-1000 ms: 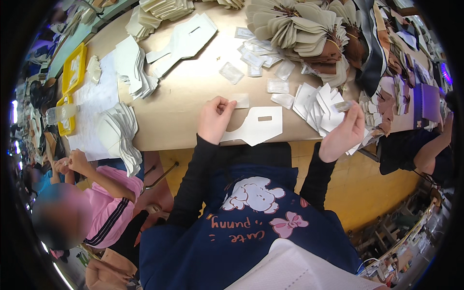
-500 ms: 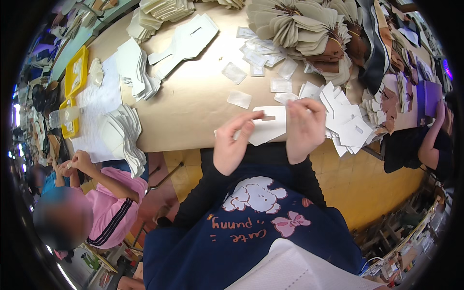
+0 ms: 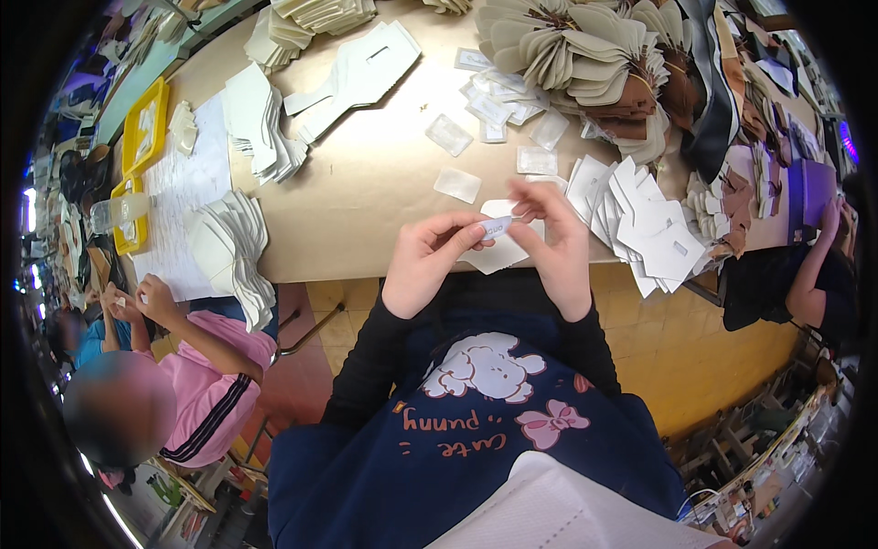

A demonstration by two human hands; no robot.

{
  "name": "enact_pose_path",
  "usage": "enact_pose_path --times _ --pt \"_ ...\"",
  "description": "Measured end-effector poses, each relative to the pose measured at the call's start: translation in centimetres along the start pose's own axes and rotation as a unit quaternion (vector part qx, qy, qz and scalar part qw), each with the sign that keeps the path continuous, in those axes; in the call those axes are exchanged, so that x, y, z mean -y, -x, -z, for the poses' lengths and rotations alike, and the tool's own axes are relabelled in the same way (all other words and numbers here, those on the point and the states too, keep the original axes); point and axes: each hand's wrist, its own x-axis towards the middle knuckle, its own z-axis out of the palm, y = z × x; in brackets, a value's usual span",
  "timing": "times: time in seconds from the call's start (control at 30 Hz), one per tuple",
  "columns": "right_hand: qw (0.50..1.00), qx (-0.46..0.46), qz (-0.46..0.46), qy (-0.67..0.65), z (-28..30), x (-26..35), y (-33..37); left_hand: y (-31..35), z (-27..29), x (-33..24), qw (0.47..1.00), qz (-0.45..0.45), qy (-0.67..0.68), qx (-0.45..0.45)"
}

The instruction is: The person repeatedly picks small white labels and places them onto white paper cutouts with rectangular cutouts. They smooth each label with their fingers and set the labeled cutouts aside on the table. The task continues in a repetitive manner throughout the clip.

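Observation:
A small white label with dark print is pinched between the thumb and fingers of my left hand. My right hand closes on the label's other end, where a thin white edge shows between thumb and fingers. Beneath both hands, at the table's near edge, lies a flat white cut piece, partly covered by them. Just beyond, small translucent rectangular packets are scattered on the table. To the right of my right hand, a fanned pile of similar white cut pieces is spread out.
Tan paper covers the table. Stacks of pale cut pieces stand left, near yellow trays. Bundled beige and brown pieces fill the far right. A person in a pink top works at left; another person's arm shows at right.
My hands have come closer together over the white cut piece. A small printed label now shows between my fingers; the piece's slot is now covered.

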Motion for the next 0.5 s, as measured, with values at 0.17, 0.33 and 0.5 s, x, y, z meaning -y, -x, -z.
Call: enact_pose_path --times 0.17,0.33,0.5 --pt "0.991 0.096 -0.09 0.016 0.48 0.58 -0.1 0.21 -0.06 -0.26 0.997 0.004 -0.016 -0.07" --pt "0.993 0.095 -0.048 0.059 0.21 0.75 0.38 0.1 -0.21 -0.05 0.991 -0.017 -0.01 -0.135" --pt "0.994 0.072 -0.05 0.062 0.32 0.48 0.05 -0.3 0.43 -0.07 0.995 -0.01 -0.007 -0.101"
